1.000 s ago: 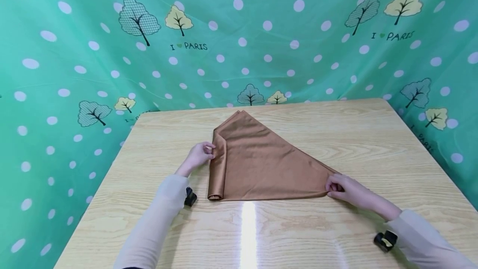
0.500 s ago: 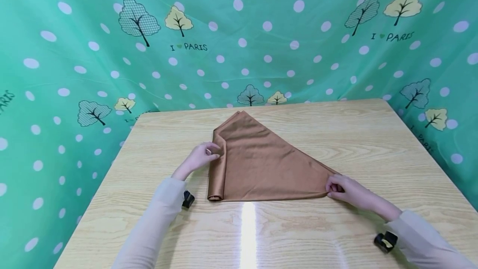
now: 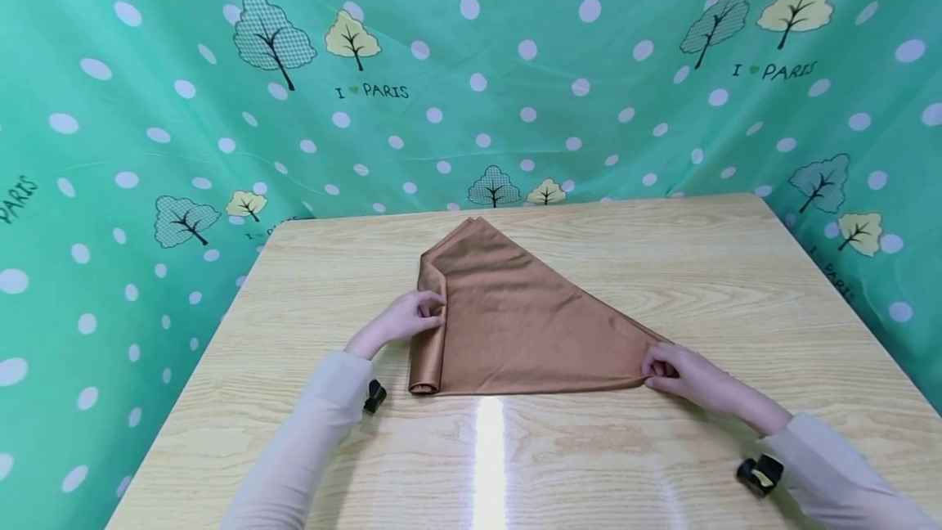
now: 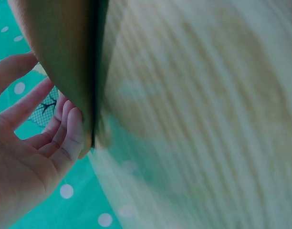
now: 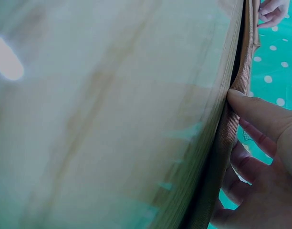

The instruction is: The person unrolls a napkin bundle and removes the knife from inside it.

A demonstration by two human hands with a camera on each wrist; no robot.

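A brown satiny cloth point(image 3: 540, 325) lies on the table, folded into a triangle that narrows to the right. Its left end is turned into a roll point(image 3: 427, 362). My left hand point(image 3: 405, 317) reaches over this roll from the left, thumb and fingers apart, fingertips at its right edge. In the left wrist view, the spread fingers point(image 4: 74, 129) lie against the brown fabric. At the narrow right corner, my right hand point(image 3: 688, 375) pinches the cloth's near edge. The right wrist view has that thumb point(image 5: 255, 107) on the hem, with the other fingers curled beneath it.
The pale wood-grain table point(image 3: 589, 456) extends around the cloth on all sides. A green dotted curtain point(image 3: 530, 96) printed with trees hangs behind it and along both sides. Black wrist devices point(image 3: 760, 475) sit below each sleeve cuff.
My left hand has shifted right from the roll's outer left side, across its top, to its right edge. The right hand stays at the corner, and the cloth keeps its shape.
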